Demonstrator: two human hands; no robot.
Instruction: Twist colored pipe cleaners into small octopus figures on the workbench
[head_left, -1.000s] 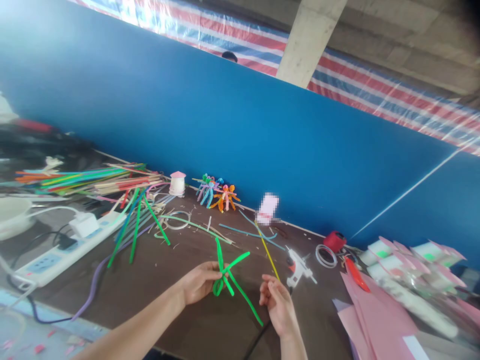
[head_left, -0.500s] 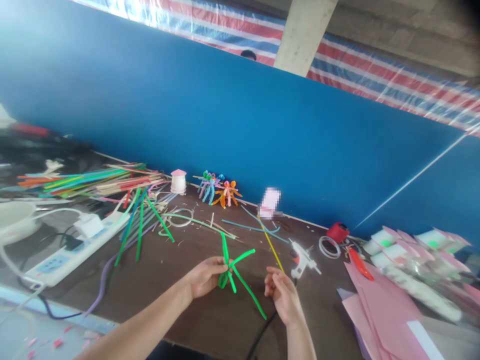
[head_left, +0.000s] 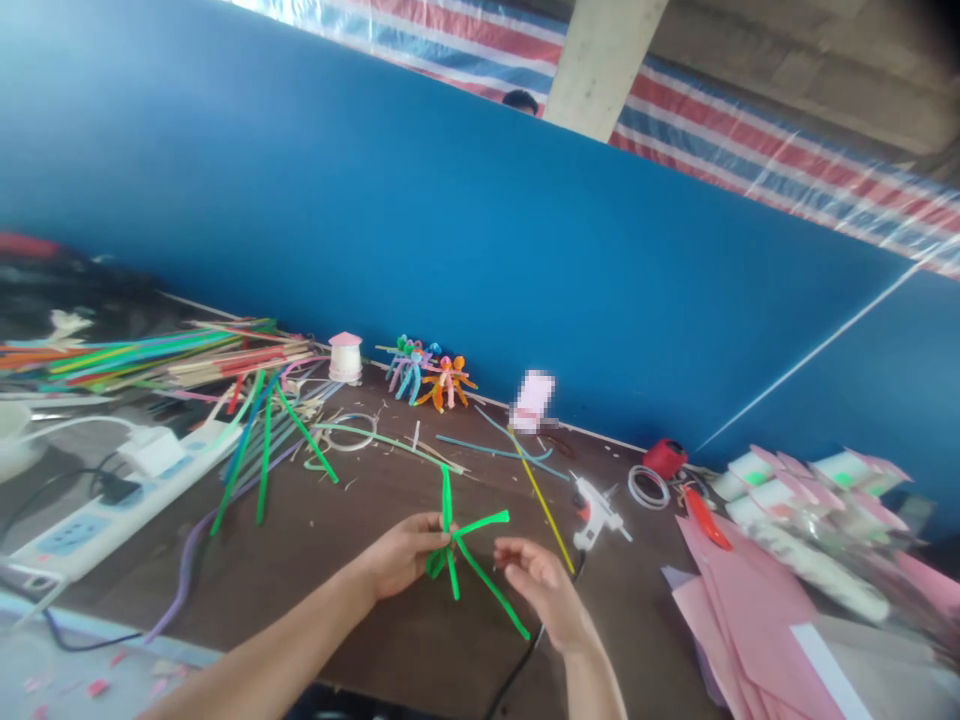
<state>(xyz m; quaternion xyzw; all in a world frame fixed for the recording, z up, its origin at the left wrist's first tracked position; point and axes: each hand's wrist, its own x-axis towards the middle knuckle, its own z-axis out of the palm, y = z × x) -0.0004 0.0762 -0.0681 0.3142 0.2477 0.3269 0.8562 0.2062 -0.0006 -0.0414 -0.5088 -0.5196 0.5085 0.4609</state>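
Observation:
My left hand [head_left: 401,555] is shut on the twisted centre of a bright green pipe cleaner figure [head_left: 448,560], whose several arms stick out to the sides and down. My right hand [head_left: 538,587] hangs just right of it, fingers loosely apart and holding nothing. Its fingertips are close to the long lower green arm, and I see no contact. A yellow stick [head_left: 544,500] lies beyond that hand, next to a white hot glue gun [head_left: 596,520]. Loose green and blue pipe cleaners [head_left: 262,450] lie on the dark wooden table [head_left: 375,640] to the left.
A white power strip [head_left: 112,515] with cables lies at the left, behind it a heap of coloured sticks [head_left: 150,360]. Small pipe cleaner figures [head_left: 427,377] stand against the blue board [head_left: 450,240]. Pink paper sheets [head_left: 742,610] and packets lie at the right.
My right hand has moved left, nearer the green figure, and its fingers have spread a little. The view has shifted slightly. My left hand still grips the figure.

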